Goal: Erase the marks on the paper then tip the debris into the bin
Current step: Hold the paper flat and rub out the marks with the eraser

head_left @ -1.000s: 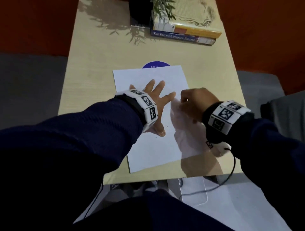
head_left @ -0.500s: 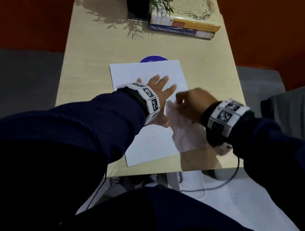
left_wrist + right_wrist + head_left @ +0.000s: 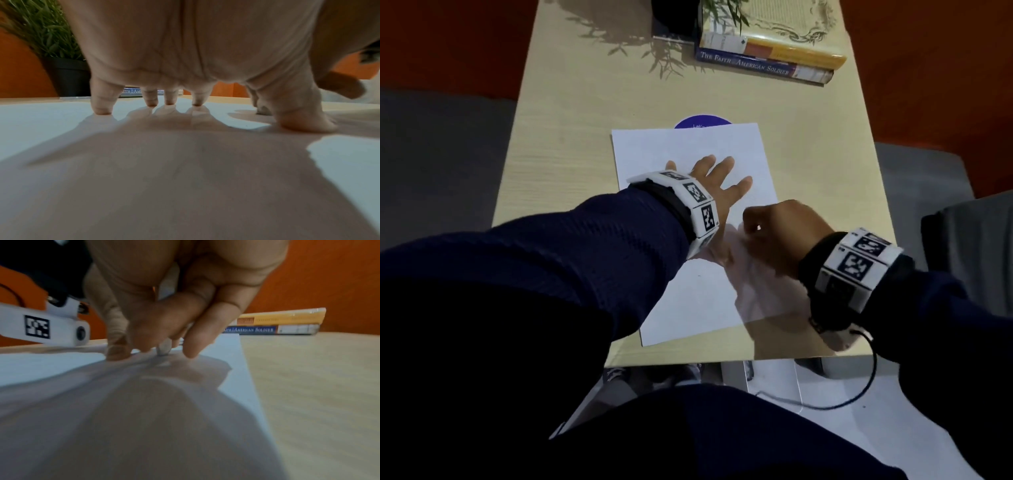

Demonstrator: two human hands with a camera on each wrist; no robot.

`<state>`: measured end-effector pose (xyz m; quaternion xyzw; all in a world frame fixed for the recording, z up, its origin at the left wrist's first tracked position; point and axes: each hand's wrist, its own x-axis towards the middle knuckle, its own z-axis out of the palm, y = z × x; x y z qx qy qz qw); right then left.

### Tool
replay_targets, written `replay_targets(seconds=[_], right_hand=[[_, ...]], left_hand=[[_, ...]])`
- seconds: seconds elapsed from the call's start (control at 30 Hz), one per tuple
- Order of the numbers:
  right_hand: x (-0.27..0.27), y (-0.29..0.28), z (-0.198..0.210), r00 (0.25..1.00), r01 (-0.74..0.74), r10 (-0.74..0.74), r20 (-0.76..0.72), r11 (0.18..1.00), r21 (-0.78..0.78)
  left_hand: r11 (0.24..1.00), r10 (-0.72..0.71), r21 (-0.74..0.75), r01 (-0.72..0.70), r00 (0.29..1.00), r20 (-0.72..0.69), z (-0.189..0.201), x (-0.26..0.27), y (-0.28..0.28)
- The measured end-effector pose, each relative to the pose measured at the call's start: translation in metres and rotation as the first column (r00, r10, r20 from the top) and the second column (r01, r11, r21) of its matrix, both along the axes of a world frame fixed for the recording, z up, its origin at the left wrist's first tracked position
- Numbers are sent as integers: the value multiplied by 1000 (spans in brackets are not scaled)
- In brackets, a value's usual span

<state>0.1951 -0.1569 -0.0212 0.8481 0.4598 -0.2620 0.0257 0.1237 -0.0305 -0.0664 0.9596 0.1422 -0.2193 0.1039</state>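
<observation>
A white sheet of paper lies in the middle of the wooden table. My left hand lies flat on the sheet with its fingers spread, and its fingertips press on the paper. My right hand is curled near the sheet's right edge. Its fingers pinch a small pale eraser, whose tip touches the paper. In the head view the eraser is hidden under the hand. One tiny dark speck shows on the sheet near my left wrist.
Two stacked books and a black plant pot stand at the table's far end. A purple disc peeks out from under the paper's far edge. A pale container and a black cable lie below the table's near edge.
My right hand has slid a little toward me along the paper's right side. The left hand has stayed flat on the sheet.
</observation>
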Motion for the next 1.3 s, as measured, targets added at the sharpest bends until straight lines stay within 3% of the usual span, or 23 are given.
replay_targets(seconds=[0.1, 0.17, 0.27, 0.4, 0.53, 0.73, 0.87, 1.03, 1.17, 1.3], right_hand=[[26, 12, 2, 990, 135, -137, 33, 990, 51], [30, 13, -1, 986, 158, -162, 43, 983, 89], [6, -1, -6, 991, 127, -127, -32, 992, 22], [28, 15, -3, 974, 224, -225, -4, 972, 65], [8, 3, -9, 986, 166, -166, -21, 986, 19], [29, 17, -4, 972, 236, -237, 2, 968, 83], [10, -1, -6, 973, 214, -214, -81, 977, -5], [30, 18, -4, 948, 316, -310, -74, 945, 91], [14, 3, -5, 951, 284, -280, -130, 959, 9], [40, 30, 2, 937, 345, -335, -97, 932, 110]], left_hand=[[1000, 11, -14, -11, 1000, -20, 5, 2, 0], [1000, 10, -19, -10, 1000, -25, 6, 2, -1], [1000, 6, 1, -6, 1000, 1, 0, 2, 0], [1000, 7, -19, -8, 1000, -28, 5, 3, 1], [1000, 10, -6, -10, 1000, -3, 1, 2, 0], [1000, 1, -18, -2, 1000, -21, 3, 4, 2], [1000, 7, -17, -8, 999, -40, 2, 5, 1], [1000, 4, -27, -5, 1000, -31, 4, 4, 1], [1000, 2, -14, -3, 999, -38, 3, 5, 2], [1000, 5, -20, -6, 999, -33, 5, 5, 2]])
